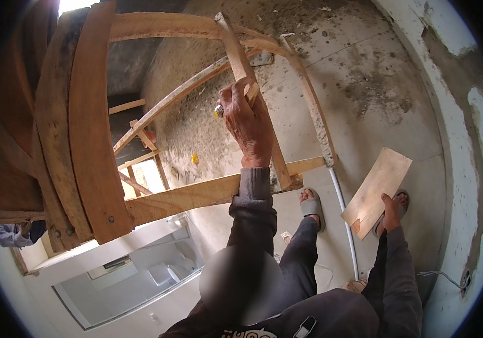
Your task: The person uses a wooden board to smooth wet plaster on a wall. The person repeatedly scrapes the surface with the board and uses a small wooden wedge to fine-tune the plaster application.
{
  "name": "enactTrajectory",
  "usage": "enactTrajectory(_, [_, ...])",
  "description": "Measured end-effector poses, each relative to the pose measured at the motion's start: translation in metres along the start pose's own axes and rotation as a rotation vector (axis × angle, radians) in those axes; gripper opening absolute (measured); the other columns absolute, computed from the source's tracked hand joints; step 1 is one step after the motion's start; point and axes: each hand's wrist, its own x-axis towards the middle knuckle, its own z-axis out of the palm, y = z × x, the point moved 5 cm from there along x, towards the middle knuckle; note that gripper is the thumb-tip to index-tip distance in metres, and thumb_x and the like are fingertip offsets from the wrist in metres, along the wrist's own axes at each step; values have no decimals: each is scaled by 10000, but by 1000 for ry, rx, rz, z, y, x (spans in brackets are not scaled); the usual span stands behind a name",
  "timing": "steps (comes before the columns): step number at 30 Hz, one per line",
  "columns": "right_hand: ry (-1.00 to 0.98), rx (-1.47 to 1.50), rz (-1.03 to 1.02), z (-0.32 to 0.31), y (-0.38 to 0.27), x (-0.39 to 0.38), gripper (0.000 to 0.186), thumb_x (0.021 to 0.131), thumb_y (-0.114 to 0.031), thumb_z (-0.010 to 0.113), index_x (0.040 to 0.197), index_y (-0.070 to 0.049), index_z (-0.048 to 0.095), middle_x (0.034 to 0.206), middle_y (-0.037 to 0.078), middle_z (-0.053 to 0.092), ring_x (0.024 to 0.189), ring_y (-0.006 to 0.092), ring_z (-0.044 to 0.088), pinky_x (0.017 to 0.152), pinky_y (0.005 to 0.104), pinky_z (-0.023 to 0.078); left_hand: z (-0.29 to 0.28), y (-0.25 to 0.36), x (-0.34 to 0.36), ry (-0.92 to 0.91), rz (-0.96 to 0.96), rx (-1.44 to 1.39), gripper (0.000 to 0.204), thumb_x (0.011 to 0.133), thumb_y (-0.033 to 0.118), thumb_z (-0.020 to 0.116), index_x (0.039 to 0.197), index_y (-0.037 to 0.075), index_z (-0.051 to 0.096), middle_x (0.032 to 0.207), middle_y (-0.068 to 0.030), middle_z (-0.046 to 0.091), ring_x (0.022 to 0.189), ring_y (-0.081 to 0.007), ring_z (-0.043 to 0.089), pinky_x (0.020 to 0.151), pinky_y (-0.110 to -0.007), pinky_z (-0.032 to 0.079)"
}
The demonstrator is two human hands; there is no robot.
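Note:
My left hand (246, 127) reaches forward with its fingers wrapped round a narrow wooden bar (234, 50) of a timber frame. A ring shows on one finger, and a pale bit of wood (252, 93) sticks out by the fingertips; I cannot tell whether it is separate from the bar. The bar's near end meets a wooden crosspiece (190, 194). Low on the right, my right hand (390, 213) is closed on the edge of a flat rectangular wooden board (381, 183), thumb on its upper face. The board hangs tilted above the floor.
Wide wooden planks (98, 129) with nail heads stand at the left. A white pipe (344, 219) passes between my sandalled feet (311, 209). The floor (359, 84) is stained with dried mortar. A patched wall (461, 112) borders the right, where a cable (435, 274) sticks out.

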Motion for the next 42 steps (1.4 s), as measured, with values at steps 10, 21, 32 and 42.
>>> enactTrajectory(10, [284,-452,-87,-45,45,50,796,889,-362,566,1411,148,246,1452,278,351,1318,345,386,1098,386,291,21,-21,-15,32,-23,28,488,810,-26,606,1281,50,503,1175,-219,514,1060,-407,555,864,-478,468])
enactTrajectory(21, [288,-327,-266,-37,43,51,677,880,-291,582,1331,166,366,1382,284,431,1255,345,445,1060,393,328,23,-17,-13,-57,-72,160,496,803,9,634,1280,54,505,1204,-193,521,1083,-388,559,867,-449,491])
enactTrajectory(32, [136,-78,-232,-52,0,50,485,837,-152,589,1203,145,472,1164,241,563,1033,328,552,939,384,420,25,-12,-9,-91,-132,201,494,825,31,630,1299,69,499,1217,-180,519,1026,-380,593,797,-456,513])
enactTrajectory(42, [-47,183,-231,-55,-43,49,473,811,-125,600,1212,104,500,1147,181,584,1038,280,563,940,361,421,30,-7,-11,-114,-177,160,433,811,33,642,1225,31,516,1242,-171,512,965,-382,620,761,-449,527])
